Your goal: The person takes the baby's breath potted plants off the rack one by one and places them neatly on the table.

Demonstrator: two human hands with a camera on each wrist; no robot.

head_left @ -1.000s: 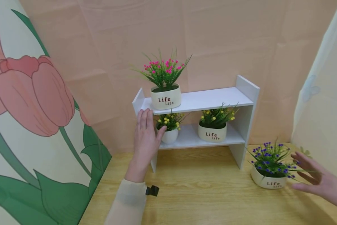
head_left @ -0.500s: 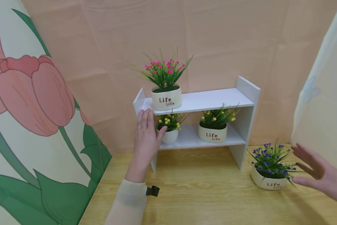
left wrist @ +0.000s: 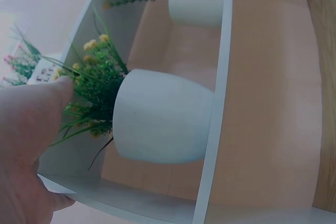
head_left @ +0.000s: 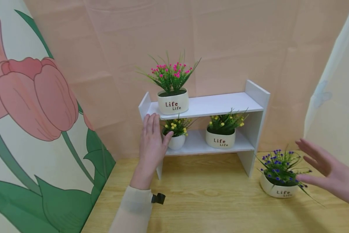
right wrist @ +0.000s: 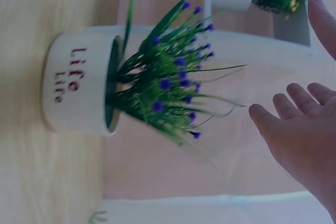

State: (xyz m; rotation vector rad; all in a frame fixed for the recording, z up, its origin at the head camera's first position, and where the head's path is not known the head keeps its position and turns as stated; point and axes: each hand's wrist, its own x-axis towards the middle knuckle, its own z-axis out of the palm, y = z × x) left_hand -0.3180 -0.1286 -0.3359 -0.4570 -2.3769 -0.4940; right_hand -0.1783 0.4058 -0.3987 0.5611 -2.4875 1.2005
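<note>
In the head view, my left hand lies with straight fingers against the left end of the white two-tier shelf. Beside its thumb, a small white pot with yellow flowers stands on the lower tier; the left wrist view shows this white pot close up. Just above the fingertips, a cream "Life" pot with pink flowers sits on the upper tier. My right hand hovers with spread fingers at the right of a cream pot with purple flowers, which stands on the table. The right wrist view shows nothing held.
Another cream pot with yellow flowers stands on the right of the lower tier. The wooden table spreads in front of the shelf. A tulip-printed panel borders the left, and a pale curtain-like sheet the right.
My right hand has risen and shifted slightly left beside the purple flowers. A long leaf there that pointed right now droops down to the right. My left hand keeps its place.
</note>
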